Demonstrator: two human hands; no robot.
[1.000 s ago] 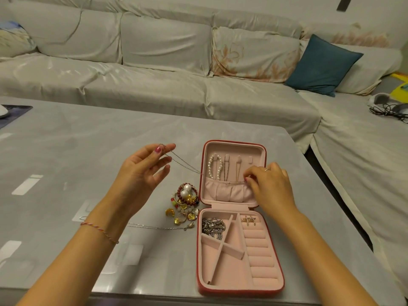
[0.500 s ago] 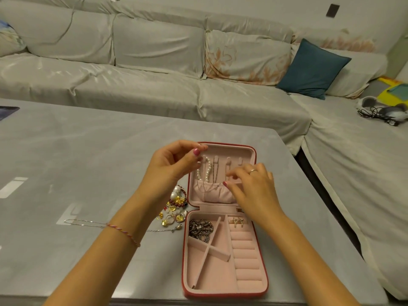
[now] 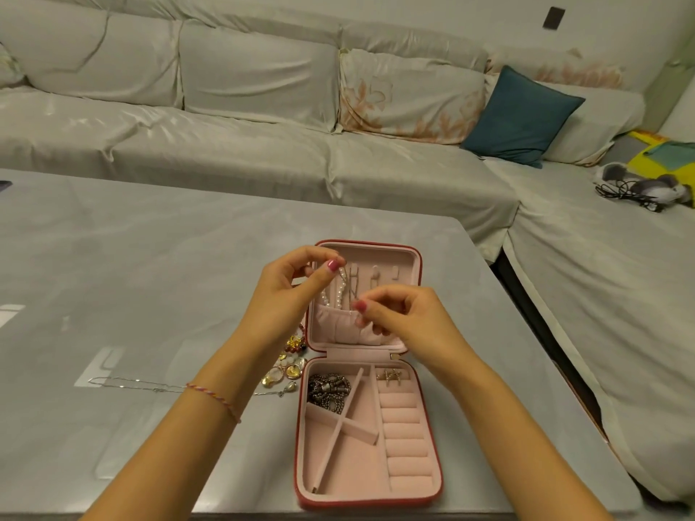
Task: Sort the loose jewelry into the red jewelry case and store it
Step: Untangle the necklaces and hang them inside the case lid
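Head view gives us the red jewelry case (image 3: 370,500) lying open on the glossy grey table (image 3: 150,257), its pink velvety lining ribbed with ring rolls. Our left hand (image 3: 289,295) and right hand (image 3: 402,321) each pinch a thin silver chain (image 3: 353,285) before the lid's pearl strand (image 3: 338,295). How the chain sits on its hook we cannot tell; our left wrist hides part of the gold loose jewelry (image 3: 287,370) beside the case.

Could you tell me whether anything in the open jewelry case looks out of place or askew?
Yes: the pink divider strips in the left part of the red jewelry case lie crossed and slanted rather than square to its walls, so they look dislodged. A dark chain is heaped beside them.
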